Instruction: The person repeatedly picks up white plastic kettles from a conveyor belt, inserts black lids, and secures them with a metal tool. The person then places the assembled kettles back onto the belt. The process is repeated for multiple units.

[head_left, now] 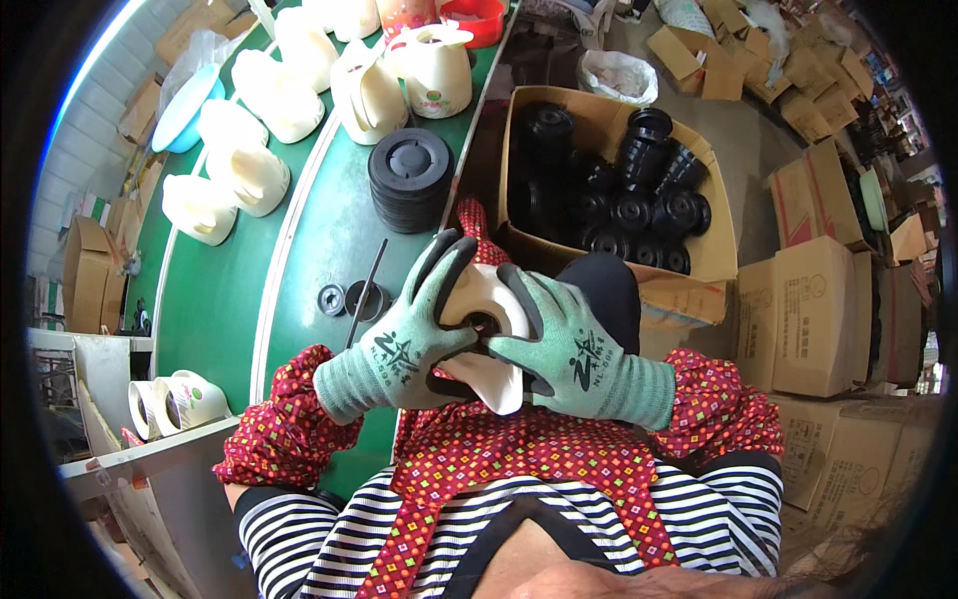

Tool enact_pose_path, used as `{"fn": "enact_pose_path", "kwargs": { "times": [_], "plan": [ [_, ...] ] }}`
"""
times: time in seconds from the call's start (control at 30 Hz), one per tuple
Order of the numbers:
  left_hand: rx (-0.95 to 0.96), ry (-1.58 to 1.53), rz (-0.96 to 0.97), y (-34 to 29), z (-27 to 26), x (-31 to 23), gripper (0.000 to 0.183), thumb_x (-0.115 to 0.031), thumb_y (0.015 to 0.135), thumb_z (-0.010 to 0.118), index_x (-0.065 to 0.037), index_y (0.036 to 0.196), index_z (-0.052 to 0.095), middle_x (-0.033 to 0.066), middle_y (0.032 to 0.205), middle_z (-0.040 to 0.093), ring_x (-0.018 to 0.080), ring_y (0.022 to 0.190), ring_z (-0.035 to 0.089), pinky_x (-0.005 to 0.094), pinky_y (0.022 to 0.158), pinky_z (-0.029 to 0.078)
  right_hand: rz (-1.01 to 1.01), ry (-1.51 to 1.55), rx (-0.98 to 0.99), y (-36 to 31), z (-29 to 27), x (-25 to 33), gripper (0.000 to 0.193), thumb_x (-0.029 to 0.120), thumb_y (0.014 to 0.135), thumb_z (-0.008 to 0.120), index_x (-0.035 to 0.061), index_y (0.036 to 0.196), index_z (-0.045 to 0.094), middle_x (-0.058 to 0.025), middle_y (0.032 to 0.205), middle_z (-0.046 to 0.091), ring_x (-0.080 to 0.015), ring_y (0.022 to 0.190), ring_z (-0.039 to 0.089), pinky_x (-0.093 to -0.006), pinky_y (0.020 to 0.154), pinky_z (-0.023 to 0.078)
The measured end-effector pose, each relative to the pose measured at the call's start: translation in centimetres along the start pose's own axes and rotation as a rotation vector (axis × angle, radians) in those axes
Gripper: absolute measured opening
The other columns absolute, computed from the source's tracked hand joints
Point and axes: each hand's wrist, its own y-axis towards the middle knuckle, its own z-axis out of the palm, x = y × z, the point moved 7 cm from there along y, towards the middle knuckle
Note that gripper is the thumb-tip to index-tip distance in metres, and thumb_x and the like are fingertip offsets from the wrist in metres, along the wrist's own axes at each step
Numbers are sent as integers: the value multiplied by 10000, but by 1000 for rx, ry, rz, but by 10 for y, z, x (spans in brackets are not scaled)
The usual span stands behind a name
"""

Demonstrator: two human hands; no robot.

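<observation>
Gloved left hand [404,344] and right hand [571,347], fingers partly curled, clasp a cream jug [499,386] above the wearer's lap; rightward, a cardboard box [722,238] contains black cylindrical parts [631,214].

Can't make out much of the cream piece [473,293] tbh, since the left hand [411,334] and right hand [566,344] cover its sides, and what's down in its dark opening is too small to tell. Back-row jugs [351,18] get chopped by the top edge, and the deeper black parts [631,214] in the cardboard box [720,240] are lost in shadow.
</observation>
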Motion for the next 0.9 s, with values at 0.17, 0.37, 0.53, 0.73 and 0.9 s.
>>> {"fn": "enact_pose_path", "kwargs": {
  "times": [0.17, 0.37, 0.53, 0.73, 0.9],
  "plan": [
    [-307, -23, -128, -24, -23, 17, 591, -379, 569, 994, -127, 1062, 789, 402, 1648, 218, 579, 1525, 272, 604, 1226, 280, 312, 487, -407, -25, -8, -62, 893, 348, 895, 817, 79, 1613, 361, -231, 1666, 289, -403, 1508, 355, -486, 1234, 316],
    [-624, -137, -275, -53, 42, -6, 792, -276, 621, 1000, -139, 1329, 673, 372, 1673, 173, 572, 1544, 232, 558, 1241, 271, 345, -11, -507, -96, 66, -139, 521, 328, 1078, 613, -8, 1469, 537, -154, 1400, 636, -258, 1279, 612, -421, 1063, 505],
    [-418, -113, -544, -133, 82, 75, 1094, -169, 687, 959, 19, 1565, 334, 253, 1524, 473, 410, 1415, 488, 474, 1192, 406, 623, 362, -661, -73, -31, -150, 314, 288, 974, 731, -21, 990, 781, -125, 951, 751, -232, 893, 702, -367, 779, 554],
    [-2, 260, -1087, -226, 92, 190, 1050, -238, 847, 828, -137, 1673, 188, 289, 1454, 536, 463, 1215, 613, 487, 997, 529, 510, -120, -132, 1, 9, -108, 445, 520, 853, 783, 76, 880, 801, -159, 929, 647, -354, 939, 667, -484, 824, 543],
    [-362, -172, -963, -216, 94, 193, 551, -14, 954, 651, -31, 1496, 552, 169, 1101, 759, 287, 916, 744, 364, 772, 564, 412, -222, -28, 6, 22, -88, 331, 397, 934, 708, 116, 1089, 787, -184, 1116, 596, -343, 1079, 602, -469, 966, 475]
  ]
}}
